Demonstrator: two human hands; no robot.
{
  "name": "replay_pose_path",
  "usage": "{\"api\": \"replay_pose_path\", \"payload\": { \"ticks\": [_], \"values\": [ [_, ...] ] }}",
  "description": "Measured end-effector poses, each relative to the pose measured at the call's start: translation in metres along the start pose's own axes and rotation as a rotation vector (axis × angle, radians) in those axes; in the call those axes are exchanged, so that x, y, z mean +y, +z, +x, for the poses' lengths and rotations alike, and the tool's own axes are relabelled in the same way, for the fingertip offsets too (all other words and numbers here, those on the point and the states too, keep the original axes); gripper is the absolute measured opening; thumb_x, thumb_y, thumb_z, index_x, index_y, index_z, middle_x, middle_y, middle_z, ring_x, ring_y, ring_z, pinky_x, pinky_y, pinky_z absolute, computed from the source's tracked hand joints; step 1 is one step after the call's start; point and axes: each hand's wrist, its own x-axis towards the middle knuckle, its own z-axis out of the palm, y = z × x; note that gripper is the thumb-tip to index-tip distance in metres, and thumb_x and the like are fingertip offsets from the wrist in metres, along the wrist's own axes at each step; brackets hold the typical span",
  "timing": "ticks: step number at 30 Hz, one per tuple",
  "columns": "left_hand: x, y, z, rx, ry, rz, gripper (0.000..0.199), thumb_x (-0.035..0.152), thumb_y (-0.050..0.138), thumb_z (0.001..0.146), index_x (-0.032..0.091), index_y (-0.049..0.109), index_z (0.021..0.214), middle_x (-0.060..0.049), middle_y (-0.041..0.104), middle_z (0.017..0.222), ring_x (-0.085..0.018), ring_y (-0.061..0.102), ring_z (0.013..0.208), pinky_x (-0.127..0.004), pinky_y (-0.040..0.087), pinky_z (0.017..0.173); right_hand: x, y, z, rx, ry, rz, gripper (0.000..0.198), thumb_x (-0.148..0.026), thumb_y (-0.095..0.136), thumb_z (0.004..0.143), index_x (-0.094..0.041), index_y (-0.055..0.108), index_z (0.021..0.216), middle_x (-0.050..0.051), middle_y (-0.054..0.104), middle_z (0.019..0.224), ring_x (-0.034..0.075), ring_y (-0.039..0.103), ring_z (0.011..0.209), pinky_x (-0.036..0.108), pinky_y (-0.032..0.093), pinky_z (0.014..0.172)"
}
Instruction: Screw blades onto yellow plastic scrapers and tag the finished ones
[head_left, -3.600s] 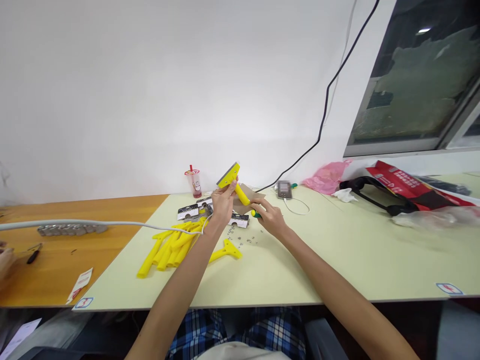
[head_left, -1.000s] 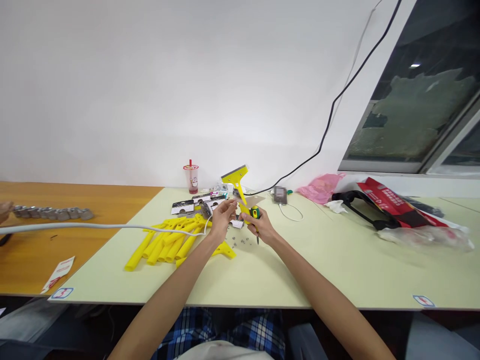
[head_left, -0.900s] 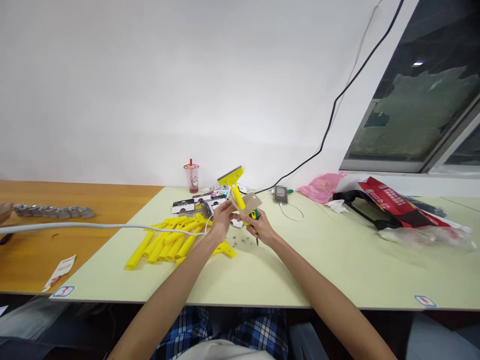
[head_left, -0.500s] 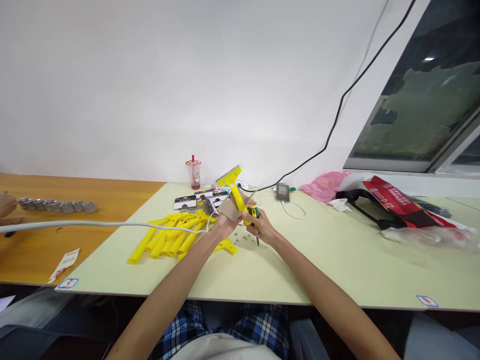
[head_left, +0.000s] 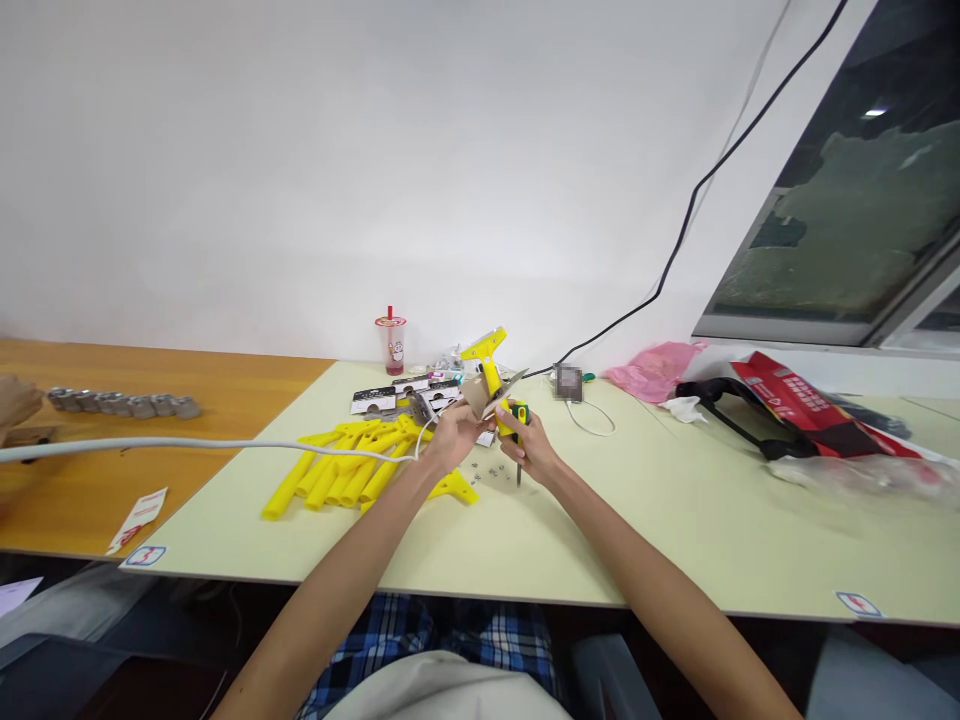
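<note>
Yellow scraper (head_left: 484, 347) above pale table (head_left: 690, 520), white wall (head_left: 337, 180) behind.

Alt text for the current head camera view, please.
A person's left hand and right hand hold a yellow scraper, brown card and screwdriver above a pale table. Yellow handles lie piled at left, near small metal parts.

Wears off-wht top (head_left: 442, 685), only pt. visible, plain there, w/ blue, blk & wht plaid bottoms (head_left: 386, 625); L forearm (head_left: 349, 560), R forearm (head_left: 630, 555), L hand (head_left: 454, 436) & R hand (head_left: 532, 447) bare.
</note>
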Motion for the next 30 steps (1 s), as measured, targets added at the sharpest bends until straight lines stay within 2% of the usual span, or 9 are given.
{"api": "replay_pose_path", "payload": {
  "ticks": [2, 4, 9, 15, 22, 24, 26, 28, 30],
  "values": [
    [0.001, 0.002, -0.003, -0.026, -0.013, -0.003, 0.042, 0.007, 0.082, 0.064, 0.017, 0.080, 0.104, -0.010, 0.082, 0.107, -0.023, 0.072, 0.097, -0.033, 0.053, 0.082, 0.000, -0.002, 0.002, 0.007, 0.003, -0.002, 0.051, -0.058, 0.096, 0.082, -0.023, 0.059, 0.086, -0.011, 0.048, 0.052, 0.002, 0.025, 0.034, 0.018, 0.021, 0.033],
    [0.001, 0.003, -0.005, -0.048, -0.007, -0.002, 0.043, 0.007, 0.091, 0.065, 0.018, 0.080, 0.105, -0.007, 0.082, 0.106, -0.021, 0.071, 0.097, -0.032, 0.052, 0.085, 0.000, -0.004, 0.003, 0.015, 0.003, -0.004, 0.053, -0.058, 0.096, 0.081, -0.023, 0.058, 0.084, -0.012, 0.045, 0.051, 0.002, 0.024, 0.034, 0.018, 0.021, 0.033],
    [-0.003, 0.003, -0.004, -0.058, 0.008, -0.012, 0.023, 0.023, 0.096, 0.081, 0.016, 0.081, 0.097, -0.007, 0.081, 0.102, -0.015, 0.066, 0.084, -0.030, 0.050, 0.080, 0.000, -0.004, 0.004, 0.016, 0.009, -0.006, 0.055, -0.060, 0.098, 0.076, -0.021, 0.060, 0.085, -0.007, 0.060, 0.062, 0.000, 0.028, 0.035, 0.018, 0.022, 0.032],
    [0.000, 0.001, -0.002, -0.041, 0.013, -0.032, 0.033, 0.035, 0.087, 0.094, 0.018, 0.081, 0.121, -0.015, 0.082, 0.127, -0.026, 0.075, 0.106, -0.029, 0.045, 0.065, 0.000, 0.000, -0.001, -0.046, 0.055, -0.017, 0.053, -0.054, 0.099, 0.075, -0.022, 0.061, 0.094, -0.005, 0.068, 0.069, 0.002, 0.033, 0.035, 0.018, 0.023, 0.034],
    [0.000, -0.002, 0.000, -0.015, -0.011, -0.060, 0.035, 0.033, 0.081, 0.099, 0.016, 0.078, 0.129, -0.018, 0.080, 0.137, -0.030, 0.076, 0.118, -0.029, 0.045, 0.061, 0.002, -0.002, -0.002, -0.093, 0.072, -0.015, 0.050, -0.051, 0.096, 0.079, -0.022, 0.058, 0.093, -0.005, 0.067, 0.070, 0.003, 0.036, 0.037, 0.018, 0.023, 0.036],
    [0.000, -0.003, 0.001, -0.004, -0.014, -0.080, 0.031, 0.032, 0.080, 0.100, 0.015, 0.078, 0.126, -0.018, 0.080, 0.137, -0.031, 0.076, 0.121, -0.030, 0.050, 0.067, 0.002, -0.003, -0.002, -0.100, 0.076, -0.013, 0.049, -0.051, 0.095, 0.080, -0.022, 0.058, 0.094, -0.006, 0.066, 0.069, 0.003, 0.036, 0.037, 0.019, 0.022, 0.036],
    [0.000, -0.004, 0.002, 0.035, -0.006, -0.123, 0.026, 0.029, 0.078, 0.102, 0.016, 0.078, 0.124, -0.017, 0.080, 0.136, -0.031, 0.075, 0.126, -0.033, 0.058, 0.081, 0.002, -0.003, -0.002, -0.111, 0.079, -0.011, 0.049, -0.051, 0.095, 0.081, -0.022, 0.059, 0.096, -0.006, 0.066, 0.070, 0.002, 0.035, 0.037, 0.019, 0.022, 0.036],
    [0.003, -0.007, 0.003, 0.084, 0.009, -0.184, 0.021, 0.028, 0.076, 0.104, 0.017, 0.078, 0.122, -0.014, 0.081, 0.134, -0.028, 0.074, 0.128, -0.037, 0.059, 0.098, 0.003, -0.004, -0.002, -0.124, 0.082, -0.008, 0.049, -0.052, 0.095, 0.081, -0.022, 0.060, 0.098, -0.006, 0.067, 0.073, 0.002, 0.034, 0.037, 0.020, 0.022, 0.036],
    [0.007, -0.010, 0.005, 0.120, 0.009, -0.247, 0.015, 0.029, 0.071, 0.107, 0.019, 0.079, 0.117, -0.011, 0.082, 0.129, -0.025, 0.074, 0.126, -0.038, 0.057, 0.107, 0.004, -0.004, -0.002, -0.142, 0.083, -0.012, 0.049, -0.053, 0.095, 0.082, -0.022, 0.060, 0.100, -0.006, 0.067, 0.075, 0.001, 0.034, 0.036, 0.020, 0.021, 0.036]
  ]
}}
